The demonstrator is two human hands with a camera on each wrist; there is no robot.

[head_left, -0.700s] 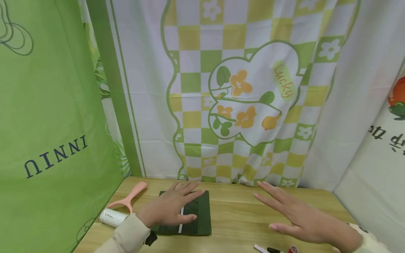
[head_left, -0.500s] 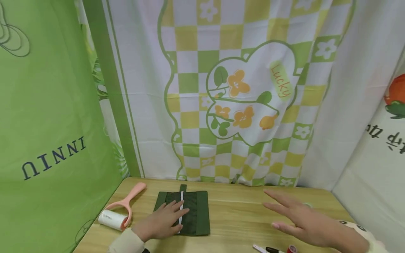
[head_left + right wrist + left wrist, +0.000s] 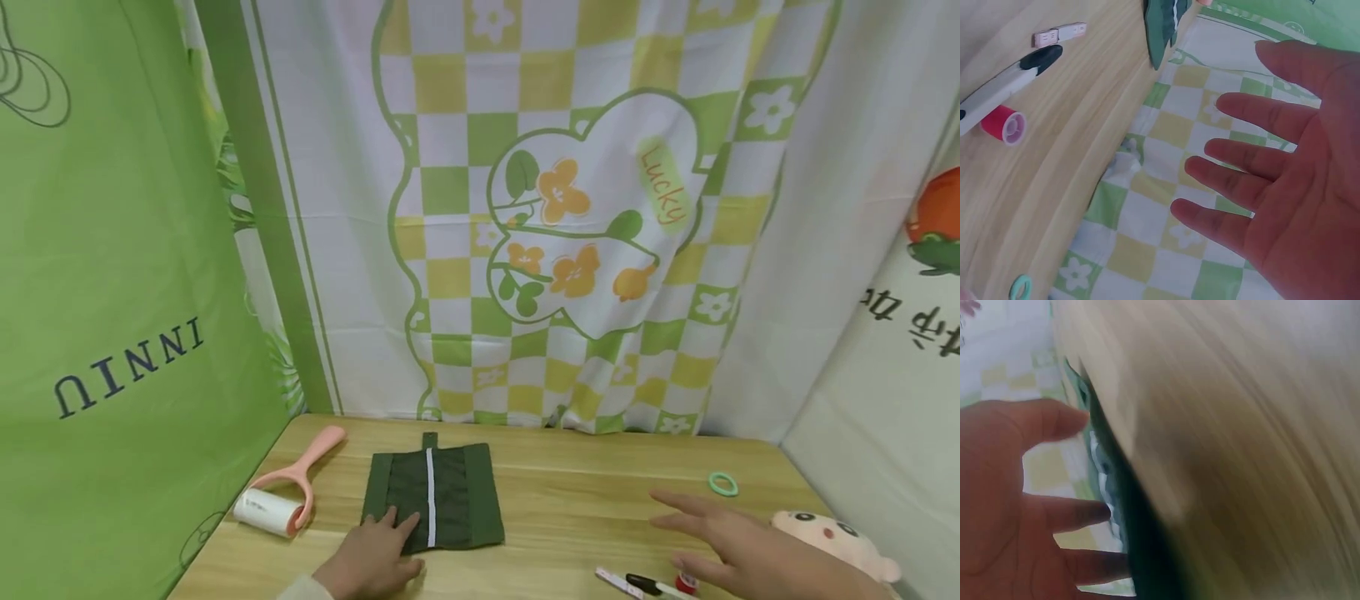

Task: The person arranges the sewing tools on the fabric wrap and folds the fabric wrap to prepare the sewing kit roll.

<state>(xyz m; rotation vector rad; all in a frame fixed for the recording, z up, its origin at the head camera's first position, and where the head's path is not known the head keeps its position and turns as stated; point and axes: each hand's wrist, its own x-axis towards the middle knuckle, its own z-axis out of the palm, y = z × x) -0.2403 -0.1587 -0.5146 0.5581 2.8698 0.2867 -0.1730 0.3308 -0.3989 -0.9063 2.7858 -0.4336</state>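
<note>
A dark green fabric pouch (image 3: 486, 496) with a mesh panel, a white zip and a short strap at its far edge lies flat on the table. My left hand (image 3: 369, 557) rests its fingertips on the pouch's near left part, with the fingers spread. The left wrist view shows the thumb and fingers (image 3: 1079, 514) along the pouch's edge (image 3: 1147, 550), not curled round it. My right hand (image 3: 731, 537) is held over the table's right side, fingers extended and holding nothing. Close by it lie a red thread spool (image 3: 1004, 125), a white cutter-like tool with a black end (image 3: 1007, 87) and a folded pink-and-white tape (image 3: 1060, 34).
A pink-handled lint roller (image 3: 296, 483) lies left of the pouch. A mint green ring (image 3: 723, 484) is at the back right, near a plush toy (image 3: 832, 533) partly behind my right arm. Printed cloth (image 3: 570, 333) hangs behind the wooden table (image 3: 577, 483).
My left hand has come back towards me over the pouch, uncovering its strap and zip. The right hand has moved lower and a little right, and the green ring now shows fully.
</note>
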